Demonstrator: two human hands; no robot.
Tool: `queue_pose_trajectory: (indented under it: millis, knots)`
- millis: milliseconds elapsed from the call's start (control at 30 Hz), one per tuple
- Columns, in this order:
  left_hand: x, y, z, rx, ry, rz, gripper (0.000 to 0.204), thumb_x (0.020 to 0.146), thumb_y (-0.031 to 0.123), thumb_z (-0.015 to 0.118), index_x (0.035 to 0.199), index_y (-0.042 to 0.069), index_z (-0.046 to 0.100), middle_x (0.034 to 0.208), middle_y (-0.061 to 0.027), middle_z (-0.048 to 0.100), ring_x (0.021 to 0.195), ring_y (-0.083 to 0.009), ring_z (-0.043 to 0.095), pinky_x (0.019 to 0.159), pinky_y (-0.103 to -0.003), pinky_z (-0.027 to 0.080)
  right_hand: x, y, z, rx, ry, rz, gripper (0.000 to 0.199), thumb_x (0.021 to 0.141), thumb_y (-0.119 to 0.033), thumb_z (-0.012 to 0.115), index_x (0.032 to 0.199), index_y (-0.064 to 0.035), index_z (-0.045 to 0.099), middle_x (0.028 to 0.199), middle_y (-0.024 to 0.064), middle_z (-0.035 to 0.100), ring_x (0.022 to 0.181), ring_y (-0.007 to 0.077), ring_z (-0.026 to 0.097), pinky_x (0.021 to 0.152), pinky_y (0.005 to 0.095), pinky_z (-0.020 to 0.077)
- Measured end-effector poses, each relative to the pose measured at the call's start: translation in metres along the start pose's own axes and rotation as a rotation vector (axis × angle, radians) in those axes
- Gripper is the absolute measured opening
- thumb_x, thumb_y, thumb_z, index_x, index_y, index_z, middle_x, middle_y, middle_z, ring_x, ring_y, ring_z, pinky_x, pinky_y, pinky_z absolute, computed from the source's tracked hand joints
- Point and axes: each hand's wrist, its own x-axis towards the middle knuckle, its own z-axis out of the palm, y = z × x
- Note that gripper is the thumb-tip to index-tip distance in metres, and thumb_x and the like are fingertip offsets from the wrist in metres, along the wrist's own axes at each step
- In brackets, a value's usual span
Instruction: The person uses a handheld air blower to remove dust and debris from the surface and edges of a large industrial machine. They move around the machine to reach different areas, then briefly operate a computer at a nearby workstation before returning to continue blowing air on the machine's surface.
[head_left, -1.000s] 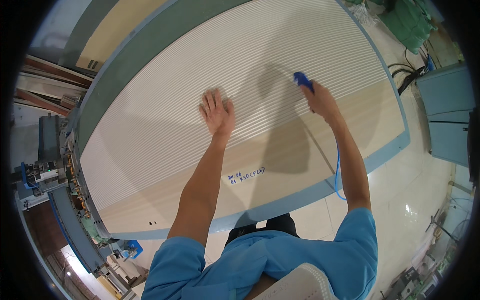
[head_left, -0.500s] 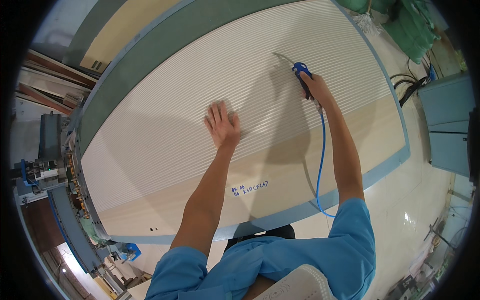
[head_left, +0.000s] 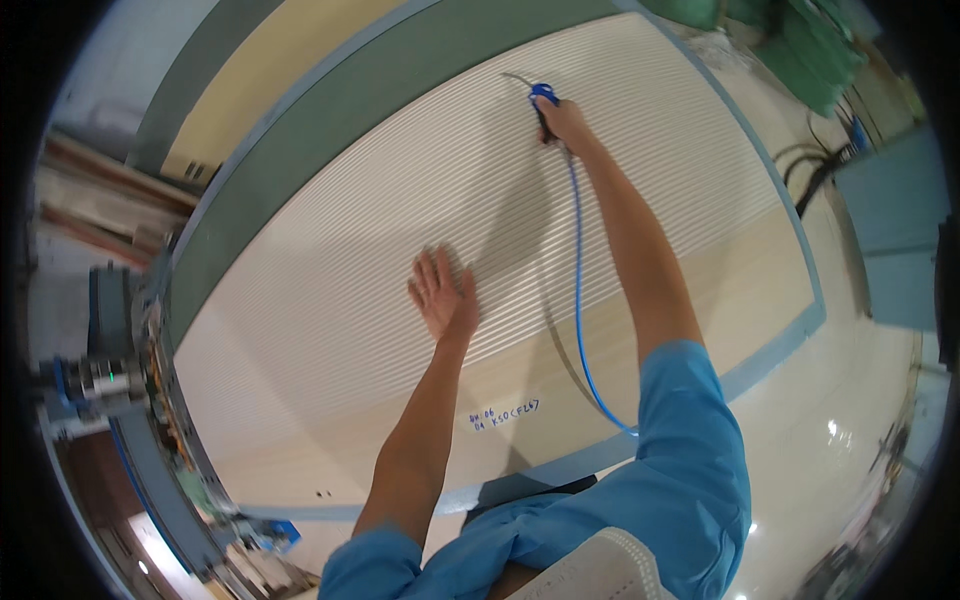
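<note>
A large pale panel (head_left: 330,260) with closely spaced straight grooves lies before me; its near strip is smooth and carries blue handwriting. My left hand (head_left: 442,293) rests on the grooved part, palm down with fingers spread, holding nothing. Farther off and to the right, my right hand (head_left: 566,124) is wrapped round a blue air blow gun (head_left: 544,97). The gun's thin bent nozzle points to the far left over the grooves. A blue air hose (head_left: 578,290) hangs from its handle and runs back past the near edge beside my right sleeve.
Under the panel is a machine bed with a green top (head_left: 235,215) and a blue-grey border. Machine parts (head_left: 105,378) stand at the left, below stacked boards (head_left: 110,200). At right are a grey-blue cabinet (head_left: 895,225), black cables (head_left: 820,170) and green sacking (head_left: 805,60).
My right hand has carried the blow gun left and farther away, and the hose has swung left with it. My left hand stays flat on the panel; the whole view has shifted slightly.
</note>
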Motion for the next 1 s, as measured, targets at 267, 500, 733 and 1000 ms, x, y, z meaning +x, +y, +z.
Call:
queue_pose_trajectory:
  millis: [267,500,733,1000]
  knots:
    - [0.001,-0.001,0.006,0.057,-0.008,-0.007,0.065,0.103,0.048,0.038,0.158,0.018,0.020,0.164,-0.0088,0.017,0.153,-0.0270,0.011,0.125,-0.047,0.009,0.016,0.056,-0.154,0.374,0.645,0.206,0.052,0.094,-0.039,0.055,0.103,0.0118,0.066,0.092,0.0234,0.071,0.084,0.0347,0.070,0.074,0.0463,0.0543]
    - [0.001,-0.007,0.012,0.046,0.064,0.059,0.063,0.103,0.045,0.039,0.157,0.017,0.022,0.163,-0.0112,0.019,0.152,-0.0308,0.013,0.123,-0.052,0.010,-0.144,0.148,-0.272,0.253,0.935,0.208,0.057,0.096,-0.044,0.053,0.092,0.0109,0.067,0.066,0.0156,0.067,0.060,0.0279,0.067,0.057,0.0411,0.0505]
    - [0.002,-0.010,0.019,0.037,0.108,0.078,0.062,0.103,0.044,0.039,0.157,0.017,0.023,0.162,-0.0131,0.021,0.151,-0.0340,0.015,0.122,-0.054,0.011,-0.210,0.170,-0.300,-0.136,0.876,0.117,0.055,0.097,-0.048,0.055,0.079,0.0032,0.062,0.058,0.0124,0.062,0.052,0.0226,0.064,0.048,0.0363,0.0471]
    - [0.003,-0.010,0.017,0.007,0.133,0.085,0.061,0.102,0.043,0.042,0.155,0.016,0.027,0.161,-0.0141,0.023,0.150,-0.0346,0.017,0.121,-0.055,0.014,-0.188,0.149,-0.290,-0.207,0.871,0.141,0.057,0.098,-0.051,0.051,0.091,0.0047,0.061,0.065,0.0161,0.067,0.060,0.0289,0.069,0.059,0.0418,0.0521]
